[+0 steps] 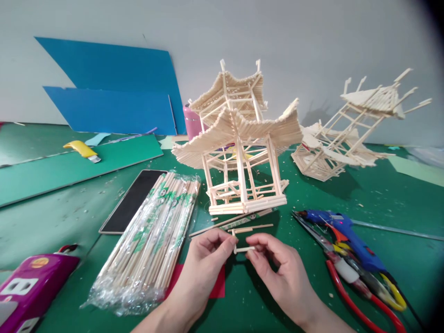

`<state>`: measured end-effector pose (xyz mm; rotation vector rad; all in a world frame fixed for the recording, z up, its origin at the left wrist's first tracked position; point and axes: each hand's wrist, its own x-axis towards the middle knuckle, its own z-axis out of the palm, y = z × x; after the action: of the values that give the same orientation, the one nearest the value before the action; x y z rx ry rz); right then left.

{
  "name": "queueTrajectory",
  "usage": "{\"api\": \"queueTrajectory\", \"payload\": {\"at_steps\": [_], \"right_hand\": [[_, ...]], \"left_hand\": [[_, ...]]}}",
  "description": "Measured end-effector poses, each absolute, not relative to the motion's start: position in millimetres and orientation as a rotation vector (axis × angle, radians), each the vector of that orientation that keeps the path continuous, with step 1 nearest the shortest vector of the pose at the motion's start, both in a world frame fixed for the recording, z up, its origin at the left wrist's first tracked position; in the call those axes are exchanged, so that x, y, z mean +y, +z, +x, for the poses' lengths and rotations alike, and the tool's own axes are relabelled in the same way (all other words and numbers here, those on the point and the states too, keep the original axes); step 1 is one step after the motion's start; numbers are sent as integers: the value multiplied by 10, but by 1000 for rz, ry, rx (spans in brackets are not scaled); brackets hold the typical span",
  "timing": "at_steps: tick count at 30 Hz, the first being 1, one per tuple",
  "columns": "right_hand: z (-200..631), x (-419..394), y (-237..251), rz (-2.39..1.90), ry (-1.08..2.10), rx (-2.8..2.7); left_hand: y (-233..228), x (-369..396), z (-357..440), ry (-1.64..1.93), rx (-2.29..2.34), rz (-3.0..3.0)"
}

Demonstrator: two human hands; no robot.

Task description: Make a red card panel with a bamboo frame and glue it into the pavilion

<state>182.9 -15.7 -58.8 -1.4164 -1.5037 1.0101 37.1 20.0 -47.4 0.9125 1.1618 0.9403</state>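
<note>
1. Head view, surroundings: on the green mat a stick-built pagoda model stands at 12 o'clock from the hands, with loose sticks lying between them. A second model leans over at 2 o'clock. A wrapped bundle of chopsticks lies at 9 o'clock, beside a dark phone. A blue glue gun and red-handled pliers lie at 3 o'clock. Nothing blocks the hands.
2. Pose: the left hand and right hand come up from 6 o'clock and meet in front of the pagoda, above the mat.
3. Fingers: both hands pinch a small L-shaped stick piece between thumb and forefinger, the left at its upright bit, the right at its flat end; the other fingers curl loosely.
</note>
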Motion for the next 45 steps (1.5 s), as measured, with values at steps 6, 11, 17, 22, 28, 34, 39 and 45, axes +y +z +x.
{"api": "queueTrajectory", "payload": {"at_steps": [6, 11, 17, 22, 28, 34, 39, 45], "right_hand": [[1922, -144, -576, -1401, 977, -1374], [1977, -126, -582, -1426, 912, -1334], [2001, -99, -599, -1440, 857, -1319], [2009, -82, -605, -1427, 834, -1337], [1993, -79, -591, -1396, 833, -1345], [2003, -98, -558, -1385, 791, -1376], [2002, -98, -537, -1360, 795, -1381], [2007, -114, -525, -1379, 795, -1402]], "left_hand": [[-470, 218, 351, 905, 1196, 972], [-489, 224, 343, 893, 1235, 1063], [-489, 225, 351, 854, 1312, 1423], [-513, 237, 344, 829, 1417, 1849], [-556, 234, 374, 672, 1545, 2085], [-573, 229, 388, 631, 1594, 2162], [-579, 237, 382, 612, 1580, 2210], [-501, 231, 290, 577, 1513, 2236]]}}
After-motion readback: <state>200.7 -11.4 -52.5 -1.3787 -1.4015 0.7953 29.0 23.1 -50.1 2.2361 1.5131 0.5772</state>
